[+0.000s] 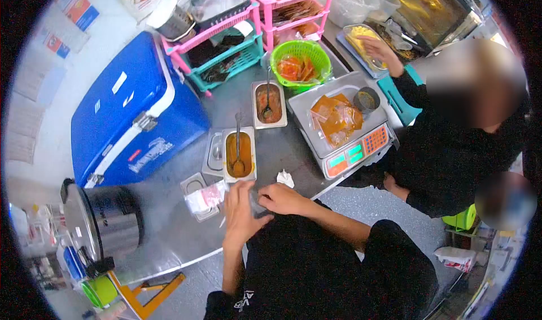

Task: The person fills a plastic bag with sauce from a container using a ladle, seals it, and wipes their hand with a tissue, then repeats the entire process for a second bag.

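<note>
My left hand [243,215] is at the table's front edge, fingers raised and thumb spread away from them. Close beside it, the fingers of my right hand [281,199] are curled together. Something pale and see-through shows between the two hands; I cannot tell what it is. Just beyond my left fingertips stands a steel pan of orange-brown sauce [232,150] with a ladle [238,142] in it. Left of that hand, a stack of clear bags with pink print [206,198] lies over a small steel lid [195,183]. A crumpled white tissue [285,178] lies beyond my right hand.
A second pan [276,119] holds reddish food and a ladle. Filled bags [337,118] and a dark cup [367,99] sit on a scale [361,150]. A blue cooler [130,94], a large pot [107,218] and a green basket [305,83] surround the worktop. A co-worker [451,150] stands at right.
</note>
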`<state>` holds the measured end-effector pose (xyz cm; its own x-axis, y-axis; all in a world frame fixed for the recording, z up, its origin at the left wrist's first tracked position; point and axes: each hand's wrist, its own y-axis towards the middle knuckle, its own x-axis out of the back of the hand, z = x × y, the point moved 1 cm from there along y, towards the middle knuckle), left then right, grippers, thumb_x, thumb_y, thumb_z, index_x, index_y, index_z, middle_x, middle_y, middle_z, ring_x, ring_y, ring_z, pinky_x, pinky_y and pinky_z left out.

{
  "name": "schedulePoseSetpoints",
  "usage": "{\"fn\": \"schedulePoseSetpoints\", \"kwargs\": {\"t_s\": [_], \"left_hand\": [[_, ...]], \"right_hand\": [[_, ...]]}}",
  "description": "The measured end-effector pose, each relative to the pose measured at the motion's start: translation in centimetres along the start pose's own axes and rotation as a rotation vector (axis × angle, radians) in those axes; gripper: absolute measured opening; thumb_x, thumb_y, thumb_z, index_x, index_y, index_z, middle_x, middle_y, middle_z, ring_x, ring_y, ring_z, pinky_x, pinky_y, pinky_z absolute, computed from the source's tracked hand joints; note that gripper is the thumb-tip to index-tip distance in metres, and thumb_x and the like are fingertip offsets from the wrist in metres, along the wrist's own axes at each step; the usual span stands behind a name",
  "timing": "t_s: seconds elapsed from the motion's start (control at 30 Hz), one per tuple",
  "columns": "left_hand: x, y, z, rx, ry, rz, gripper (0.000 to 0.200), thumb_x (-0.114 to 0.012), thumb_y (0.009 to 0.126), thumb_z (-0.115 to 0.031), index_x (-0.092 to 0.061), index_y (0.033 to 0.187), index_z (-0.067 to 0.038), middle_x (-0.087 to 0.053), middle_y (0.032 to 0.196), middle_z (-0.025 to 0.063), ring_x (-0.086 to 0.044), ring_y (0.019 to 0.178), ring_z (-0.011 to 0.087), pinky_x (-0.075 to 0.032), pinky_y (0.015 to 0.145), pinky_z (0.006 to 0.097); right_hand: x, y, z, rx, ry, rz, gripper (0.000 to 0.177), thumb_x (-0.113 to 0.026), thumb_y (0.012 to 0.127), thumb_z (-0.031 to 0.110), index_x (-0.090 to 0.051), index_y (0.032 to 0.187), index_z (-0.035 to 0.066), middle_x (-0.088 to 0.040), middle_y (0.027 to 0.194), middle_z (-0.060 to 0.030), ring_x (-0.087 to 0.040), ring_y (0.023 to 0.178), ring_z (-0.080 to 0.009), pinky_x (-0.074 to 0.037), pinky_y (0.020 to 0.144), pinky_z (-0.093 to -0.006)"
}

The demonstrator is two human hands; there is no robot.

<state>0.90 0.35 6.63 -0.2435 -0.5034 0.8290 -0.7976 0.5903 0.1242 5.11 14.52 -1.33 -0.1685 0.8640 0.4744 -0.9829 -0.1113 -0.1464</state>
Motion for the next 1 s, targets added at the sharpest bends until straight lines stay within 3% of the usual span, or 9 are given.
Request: {"fn": "schedulePoseSetpoints", "kwargs": {"t_s": [0.07,0.23,0.3,0.43,0.57,0.6,0.77,0.9,1.0], "left_hand": [[-0.9,-0.7,0.3,-0.070,0.024,-0.051,0.062,-0.077,0.068,-0.007,-0.049,0.123,-0.005,-0.063,0.091,0.0136,-0.061,0.085,0.0361,-0.048,0.081,0.0474],[-4.2,-2.1,3.8,0.155,-0.169,0.144,0.064,-0.073,0.070,-0.005,-0.044,0.127,-0.005,-0.063,0.100,0.0173,-0.061,0.093,0.0404,-0.045,0.086,0.0493],[-4.0,-2.0,3.8,0.011,-0.224,0.177,0.066,-0.073,0.069,-0.005,-0.042,0.127,-0.006,-0.062,0.103,0.0190,-0.060,0.097,0.0412,-0.044,0.089,0.0500],[-2.5,-1.7,3.9,-0.128,-0.234,0.204,0.064,-0.073,0.066,-0.001,-0.041,0.121,-0.006,-0.060,0.099,0.0190,-0.059,0.097,0.0390,-0.041,0.094,0.0508],[-3.0,-2.5,4.1,-0.152,-0.220,0.240,0.060,-0.074,0.064,-0.001,-0.043,0.115,-0.006,-0.060,0.102,0.0191,-0.058,0.104,0.0379,-0.040,0.098,0.0509],[-2.5,-2.6,3.7,-0.162,-0.224,0.263,0.059,-0.074,0.065,-0.001,-0.043,0.115,-0.006,-0.059,0.103,0.0192,-0.058,0.105,0.0377,-0.040,0.098,0.0512],[-2.7,-2.2,3.6,-0.149,0.058,0.062,0.047,-0.074,0.067,-0.008,-0.050,0.107,-0.005,-0.061,0.102,0.0164,-0.058,0.103,0.0368,-0.038,0.103,0.0540],[-3.5,-2.3,5.8,0.078,-0.066,-0.081,0.036,-0.075,0.068,-0.007,-0.056,0.099,-0.005,-0.063,0.094,0.0141,-0.061,0.097,0.0356,-0.044,0.096,0.0491],[-3.0,-2.9,9.0,0.288,-0.242,-0.243,0.029,-0.077,0.071,-0.005,-0.061,0.096,-0.004,-0.067,0.094,0.0142,-0.065,0.091,0.0328,-0.052,0.084,0.0393]], "right_hand": [[-0.4,0.0,-0.4,-0.018,0.192,0.104,0.028,-0.062,0.085,0.032,-0.065,0.078,0.005,-0.068,0.077,-0.0171,-0.066,0.073,-0.0379,-0.051,0.069,-0.0489],[2.1,-1.0,3.0,0.015,-0.005,-0.138,0.017,-0.073,0.078,0.024,-0.070,0.084,0.009,-0.060,0.086,-0.0147,-0.061,0.079,-0.0328,-0.048,0.068,-0.0448],[1.9,-1.1,2.4,0.203,-0.074,-0.132,0.020,-0.077,0.075,0.025,-0.072,0.090,0.012,-0.054,0.090,-0.0129,-0.059,0.085,-0.0308,-0.047,0.070,-0.0431],[2.1,-1.7,3.8,0.121,-0.203,-0.080,0.025,-0.079,0.072,0.027,-0.075,0.094,0.016,-0.051,0.098,-0.0075,-0.052,0.100,-0.0298,-0.040,0.080,-0.0473],[0.1,-1.4,1.3,0.371,-0.172,0.117,0.026,-0.075,0.075,0.025,-0.074,0.099,0.014,-0.046,0.138,-0.0143,-0.046,0.127,-0.0327,-0.038,0.096,-0.0529],[0.0,-1.4,2.2,0.269,-0.162,0.180,0.024,-0.072,0.077,0.021,-0.073,0.098,0.010,-0.038,0.149,-0.0177,-0.042,0.133,-0.0354,-0.038,0.101,-0.0515],[-0.5,0.1,1.8,0.240,-0.174,0.076,0.021,-0.070,0.080,0.017,-0.072,0.097,0.005,-0.042,0.144,-0.0221,-0.049,0.125,-0.0385,-0.043,0.100,-0.0461],[1.9,3.7,2.0,0.451,-0.019,0.236,0.020,-0.070,0.083,0.019,-0.072,0.096,0.004,-0.050,0.136,-0.0239,-0.053,0.120,-0.0381,-0.044,0.100,-0.0441],[5.9,9.9,1.7,0.458,-0.057,-0.014,0.023,-0.067,0.087,0.025,-0.072,0.099,0.005,-0.064,0.113,-0.0172,-0.061,0.106,-0.0332,-0.048,0.094,-0.0409]]}}
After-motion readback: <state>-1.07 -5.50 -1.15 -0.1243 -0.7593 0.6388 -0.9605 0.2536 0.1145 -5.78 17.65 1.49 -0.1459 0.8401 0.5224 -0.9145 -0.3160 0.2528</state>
